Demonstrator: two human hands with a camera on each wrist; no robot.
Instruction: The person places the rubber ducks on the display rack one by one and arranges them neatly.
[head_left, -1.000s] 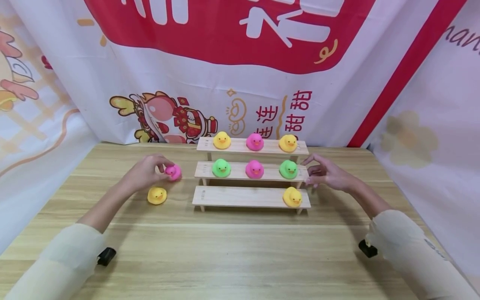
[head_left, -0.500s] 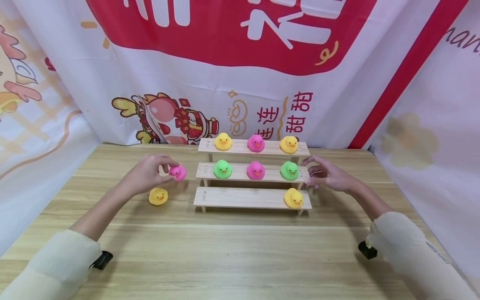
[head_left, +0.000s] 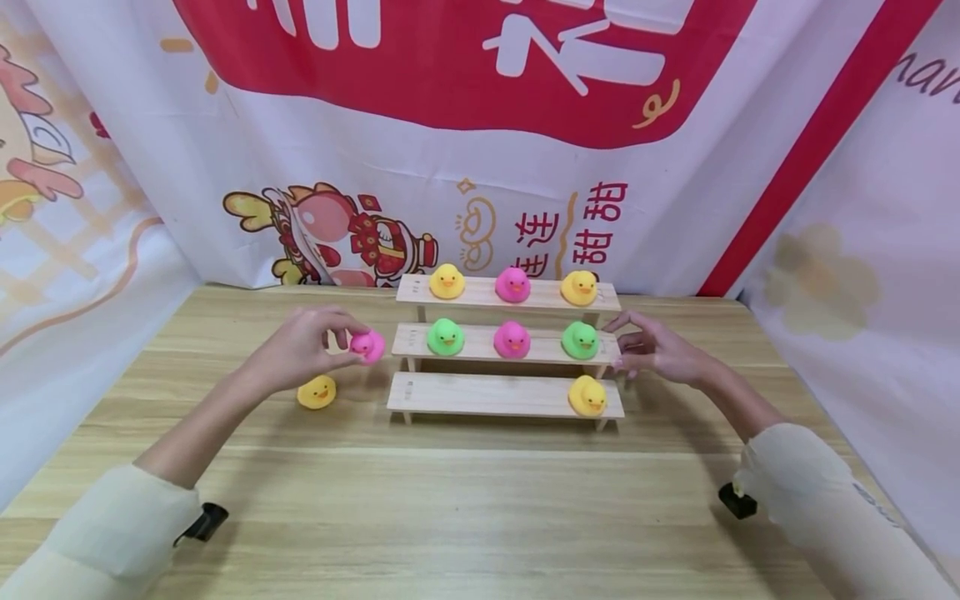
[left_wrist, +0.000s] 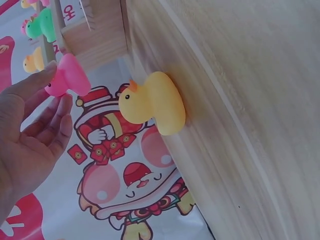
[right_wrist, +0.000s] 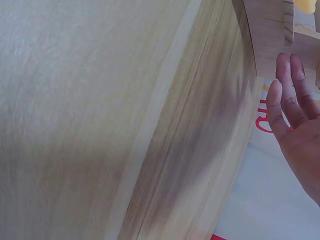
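My left hand [head_left: 311,350] pinches a pink rubber duck [head_left: 367,347] between thumb and fingertips, above the table and just left of the shelf. The left wrist view also shows this pink duck [left_wrist: 71,75] at the fingertips. A yellow rubber duck [head_left: 317,392] sits on the table below that hand. My right hand [head_left: 656,350] is at the right end of the three-tier wooden shelf [head_left: 480,392], its fingers fairly straight. In the right wrist view its fingertips are by the shelf's side panel [right_wrist: 270,40]; whether they touch it I cannot tell.
On the top tier stand a yellow [head_left: 447,282], a pink [head_left: 513,285] and another yellow duck [head_left: 580,288]. The middle tier bears green, pink and green ducks. One yellow duck [head_left: 587,396] sits at the bottom tier's right end. A printed cloth [head_left: 300,142] hangs behind.
My left hand has moved right toward the shelf with the pink duck, away from the yellow duck on the table. The right hand has stayed at the shelf's right end.
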